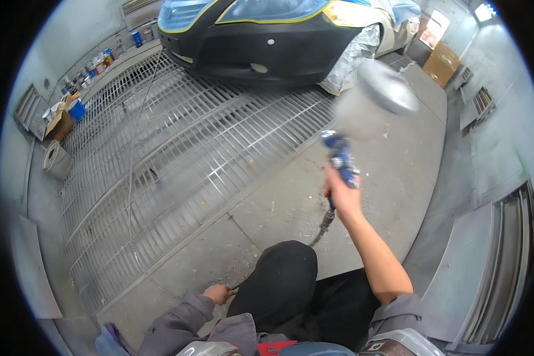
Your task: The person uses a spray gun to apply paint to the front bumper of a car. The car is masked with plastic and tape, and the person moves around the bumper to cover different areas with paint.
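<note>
The blue spray gun (340,159) is held up above the grey floor (279,207) in the right hand (343,196), fingers wrapped round its grip, forearm (380,255) stretched forward. The left hand (218,293) sits low beside the knee (286,264), fingers curled, their hold unclear. Print on the distant cans (98,64) is too small to read.

Grated flr (178,172) w/ cardbd box (59,126), off-wht bin (56,161) at L
</note>
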{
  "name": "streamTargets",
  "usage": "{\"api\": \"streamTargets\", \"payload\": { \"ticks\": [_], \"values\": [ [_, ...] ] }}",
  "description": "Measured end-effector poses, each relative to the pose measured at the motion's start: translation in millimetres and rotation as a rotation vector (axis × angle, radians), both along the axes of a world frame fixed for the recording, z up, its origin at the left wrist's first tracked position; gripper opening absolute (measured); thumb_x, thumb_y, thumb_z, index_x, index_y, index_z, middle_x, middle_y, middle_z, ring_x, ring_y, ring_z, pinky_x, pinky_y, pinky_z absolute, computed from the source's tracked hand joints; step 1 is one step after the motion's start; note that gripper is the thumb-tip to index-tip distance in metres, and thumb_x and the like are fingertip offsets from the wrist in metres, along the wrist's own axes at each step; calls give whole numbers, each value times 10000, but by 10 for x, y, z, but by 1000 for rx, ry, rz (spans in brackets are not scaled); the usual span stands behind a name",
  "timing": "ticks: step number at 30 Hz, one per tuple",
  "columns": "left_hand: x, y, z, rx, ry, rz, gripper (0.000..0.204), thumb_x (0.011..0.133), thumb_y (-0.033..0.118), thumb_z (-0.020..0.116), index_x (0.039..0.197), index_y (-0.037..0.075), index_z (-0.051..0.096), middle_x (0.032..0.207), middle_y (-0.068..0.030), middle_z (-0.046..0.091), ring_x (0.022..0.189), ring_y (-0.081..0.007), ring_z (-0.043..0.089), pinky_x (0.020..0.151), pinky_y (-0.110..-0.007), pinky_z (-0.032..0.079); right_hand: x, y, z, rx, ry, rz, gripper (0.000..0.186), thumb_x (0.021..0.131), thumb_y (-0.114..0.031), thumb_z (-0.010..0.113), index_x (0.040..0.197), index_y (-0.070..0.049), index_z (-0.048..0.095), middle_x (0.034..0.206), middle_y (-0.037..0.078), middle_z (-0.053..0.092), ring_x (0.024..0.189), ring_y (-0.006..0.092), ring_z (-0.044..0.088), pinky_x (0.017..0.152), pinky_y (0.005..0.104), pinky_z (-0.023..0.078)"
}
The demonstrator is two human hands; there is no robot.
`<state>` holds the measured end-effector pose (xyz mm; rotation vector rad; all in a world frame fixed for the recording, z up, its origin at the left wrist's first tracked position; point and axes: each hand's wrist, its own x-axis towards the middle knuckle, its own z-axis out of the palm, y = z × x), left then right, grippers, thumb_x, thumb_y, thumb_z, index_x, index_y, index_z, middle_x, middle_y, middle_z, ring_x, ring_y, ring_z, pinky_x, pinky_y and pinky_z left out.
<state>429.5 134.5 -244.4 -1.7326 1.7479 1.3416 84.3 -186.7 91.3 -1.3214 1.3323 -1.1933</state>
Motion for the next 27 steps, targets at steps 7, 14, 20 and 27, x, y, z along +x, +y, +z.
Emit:
{"api": "streamTargets", "payload": {
  "ticks": [7,14,20,27],
  "values": [
    [-127,74,-122,-228,-169,186,348,1002,398,596,1118,135,792,1108,-170,786,1043,-422,747,871,-550,591,1287,-10,-307,185,201,470,286,979,-281,764,916,-7,709,693,70,652,612,160,658,600,348,540],
    [548,913,-863,-317,-300,632,360,989,372,605,1067,65,778,1119,-208,778,1021,-470,738,874,-548,587,2010,137,-1004,391,43,676,282,958,-281,754,914,-10,695,713,93,670,634,189,672,611,372,536],
    [1065,552,265,-645,2,867,276,953,261,703,1085,27,767,1052,-269,754,978,-417,752,827,-496,579,2349,-395,-1818,148,117,574,378,906,-315,772,1062,29,753,826,198,749,745,322,708,738,440,547],
    [474,-1763,2684,-855,-141,699,228,972,101,736,1184,15,733,1092,-190,757,1001,-351,754,873,-417,602,2605,-800,-2358,229,35,563,391,876,-317,771,1075,20,774,828,223,758,816,353,755,763,446,558]
  ]
}}
